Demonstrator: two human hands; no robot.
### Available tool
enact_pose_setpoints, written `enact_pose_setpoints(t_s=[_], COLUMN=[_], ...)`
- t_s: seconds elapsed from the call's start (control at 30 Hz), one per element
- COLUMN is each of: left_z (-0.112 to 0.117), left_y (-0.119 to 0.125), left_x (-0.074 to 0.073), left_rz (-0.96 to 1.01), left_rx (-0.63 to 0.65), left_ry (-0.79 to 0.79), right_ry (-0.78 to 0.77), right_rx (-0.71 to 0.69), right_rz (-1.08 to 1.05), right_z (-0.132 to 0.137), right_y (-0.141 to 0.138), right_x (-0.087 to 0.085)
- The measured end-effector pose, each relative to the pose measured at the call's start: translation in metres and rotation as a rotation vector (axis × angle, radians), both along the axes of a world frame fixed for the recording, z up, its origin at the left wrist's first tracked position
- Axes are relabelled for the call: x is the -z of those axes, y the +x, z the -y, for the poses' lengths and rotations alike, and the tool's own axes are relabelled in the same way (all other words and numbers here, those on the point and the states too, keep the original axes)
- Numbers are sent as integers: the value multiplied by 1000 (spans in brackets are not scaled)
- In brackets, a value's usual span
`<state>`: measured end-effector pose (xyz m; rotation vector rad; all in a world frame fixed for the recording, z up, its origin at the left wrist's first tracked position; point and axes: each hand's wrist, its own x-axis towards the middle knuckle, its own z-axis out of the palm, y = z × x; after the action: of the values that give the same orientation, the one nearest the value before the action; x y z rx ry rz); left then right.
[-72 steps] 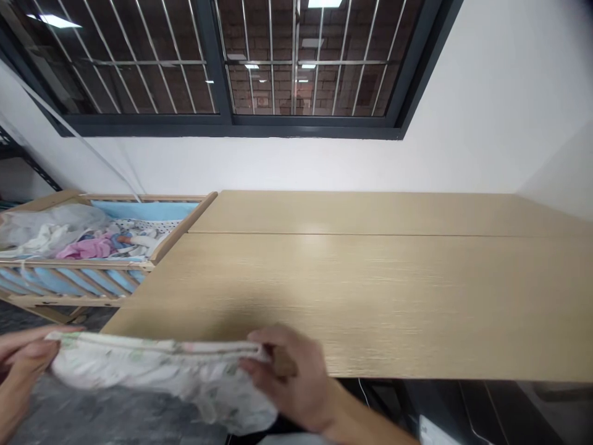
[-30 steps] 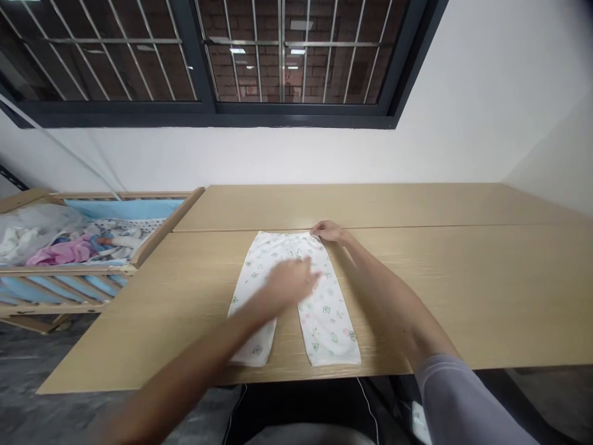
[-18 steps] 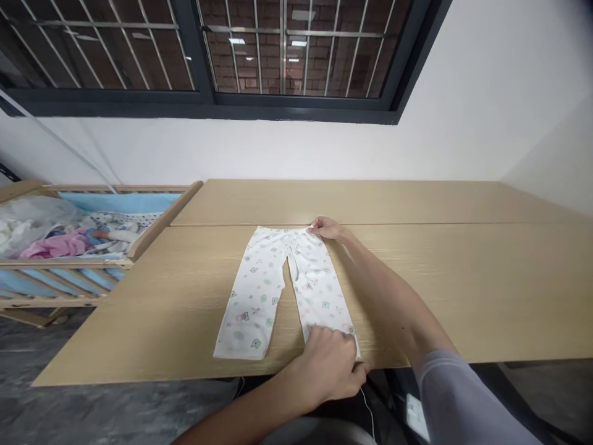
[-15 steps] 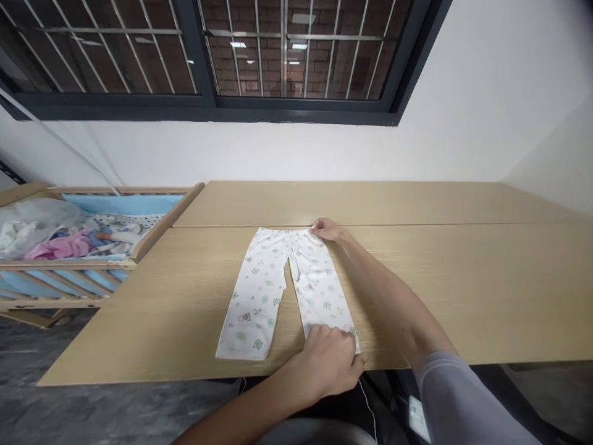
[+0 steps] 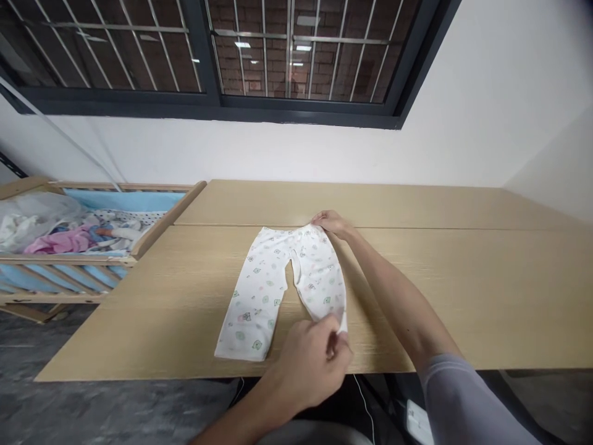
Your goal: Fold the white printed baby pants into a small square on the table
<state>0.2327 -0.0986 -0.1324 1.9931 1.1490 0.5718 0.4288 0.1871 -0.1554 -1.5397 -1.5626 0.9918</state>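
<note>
White cotton baby trousers [image 5: 259, 290] with a small green print lie flat mid-way along the light oak table [image 5: 463, 296], cuffs toward its front edge, right of a wooden crib [image 5: 69, 259] heaped with clothes. The left hand [image 5: 308, 364] pinches the right-hand cuff and lifts it off the wood, forearm low over the front edge. The right hand [image 5: 330, 222] pinches the waistband corner, its arm reaching out straight from a grey sleeve [image 5: 449, 395]. A hard pull between them could skew the trousers or slip the cuff free.
</note>
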Motion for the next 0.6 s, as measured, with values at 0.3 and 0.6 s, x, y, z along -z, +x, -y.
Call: enact_pose_setpoints(t_s=[0.3,0.6], left_z=[14,29], left_y=[-91,-140], left_x=[3,44], left_rz=[452,167], left_rx=[-515,-732], left_ry=[-137,-191], right_ry=[39,27], right_rx=[-25,-51], right_rz=[121,457], right_z=[-20,-32], right_y=[-80,-173], right_x=[-45,-17])
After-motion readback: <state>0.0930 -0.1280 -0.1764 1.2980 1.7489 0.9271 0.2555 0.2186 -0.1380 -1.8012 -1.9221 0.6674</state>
